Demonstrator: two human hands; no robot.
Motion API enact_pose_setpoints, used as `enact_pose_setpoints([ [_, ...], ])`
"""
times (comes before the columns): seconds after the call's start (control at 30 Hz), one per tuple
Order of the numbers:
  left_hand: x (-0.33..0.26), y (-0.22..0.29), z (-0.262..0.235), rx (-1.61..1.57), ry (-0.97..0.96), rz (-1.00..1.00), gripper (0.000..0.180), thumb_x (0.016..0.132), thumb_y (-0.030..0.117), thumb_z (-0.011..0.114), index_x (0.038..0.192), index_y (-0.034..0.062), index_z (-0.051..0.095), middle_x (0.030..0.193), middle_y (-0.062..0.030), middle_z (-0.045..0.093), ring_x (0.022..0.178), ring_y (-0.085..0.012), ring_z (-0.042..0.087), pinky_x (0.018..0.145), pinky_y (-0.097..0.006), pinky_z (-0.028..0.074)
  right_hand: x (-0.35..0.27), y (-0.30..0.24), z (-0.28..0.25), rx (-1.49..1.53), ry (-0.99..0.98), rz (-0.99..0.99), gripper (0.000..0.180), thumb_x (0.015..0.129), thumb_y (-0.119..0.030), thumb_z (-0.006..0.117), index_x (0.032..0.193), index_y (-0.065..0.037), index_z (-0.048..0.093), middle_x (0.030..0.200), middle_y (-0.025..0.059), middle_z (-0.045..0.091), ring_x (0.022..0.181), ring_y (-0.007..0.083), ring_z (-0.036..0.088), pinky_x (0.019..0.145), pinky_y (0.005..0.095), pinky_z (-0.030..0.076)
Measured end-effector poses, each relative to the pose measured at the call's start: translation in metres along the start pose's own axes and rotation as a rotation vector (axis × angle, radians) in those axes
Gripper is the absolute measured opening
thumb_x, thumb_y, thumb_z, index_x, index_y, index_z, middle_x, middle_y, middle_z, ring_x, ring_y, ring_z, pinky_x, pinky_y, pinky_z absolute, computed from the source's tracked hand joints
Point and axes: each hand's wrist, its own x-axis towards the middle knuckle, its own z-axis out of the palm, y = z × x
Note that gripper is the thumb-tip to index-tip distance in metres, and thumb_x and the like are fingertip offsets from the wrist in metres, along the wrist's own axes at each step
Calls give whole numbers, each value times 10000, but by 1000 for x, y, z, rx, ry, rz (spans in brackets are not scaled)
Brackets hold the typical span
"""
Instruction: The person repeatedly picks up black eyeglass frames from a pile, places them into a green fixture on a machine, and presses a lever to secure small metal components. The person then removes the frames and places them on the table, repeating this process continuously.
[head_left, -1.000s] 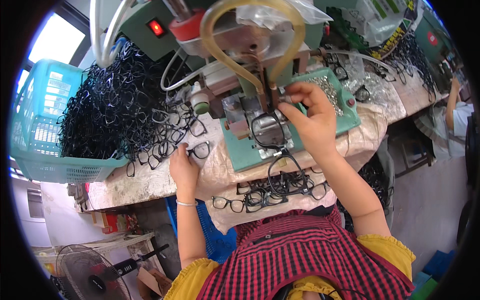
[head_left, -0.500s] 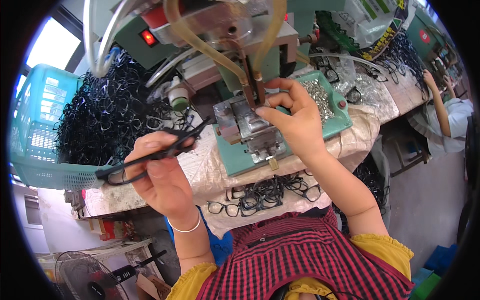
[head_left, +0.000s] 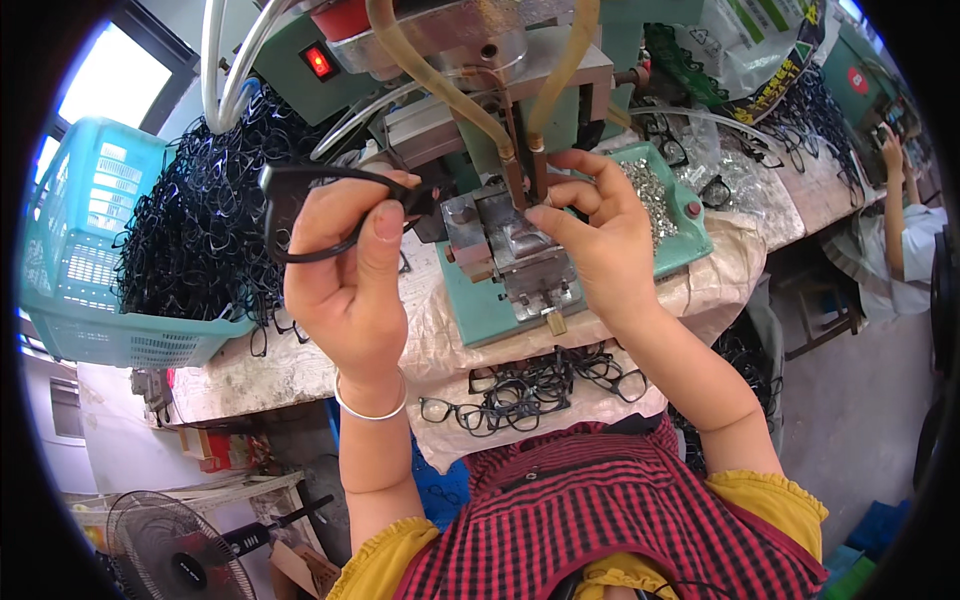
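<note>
Left hand (head_left: 345, 275) grips a black eyeglass frame (head_left: 300, 205) — right hand (head_left: 600, 235) pinches at the metal press fixture (head_left: 505, 245), its contents hidden.

Black glasses frame (head_left: 300, 205); turquoise basket (head_left: 85, 260) left of green machine base (head_left: 480, 310); red-black checked apron (head_left: 600, 520); yellow sleeves (head_left: 770, 500); red indicator light (head_left: 318, 62)
</note>
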Motion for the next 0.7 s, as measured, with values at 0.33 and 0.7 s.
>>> enact_pose_setpoints([
  [0.33,-54,1,27,357,-512,210,265,715,88,812,975,125,775,1033,-39,737,857,-233,586,901,-450,530,18,6,-77,-600,87,-269,365,841,-57,666,1201,-6,633,1126,113,695,1079,201,647,966,332,479],
  [0.7,-61,3,33,383,-499,166,245,716,76,816,953,102,757,1038,-54,732,837,-254,634,927,-454,511,76,74,-101,-1400,-34,-548,118,809,-184,685,845,-79,727,888,84,670,920,296,645,792,427,519],
])
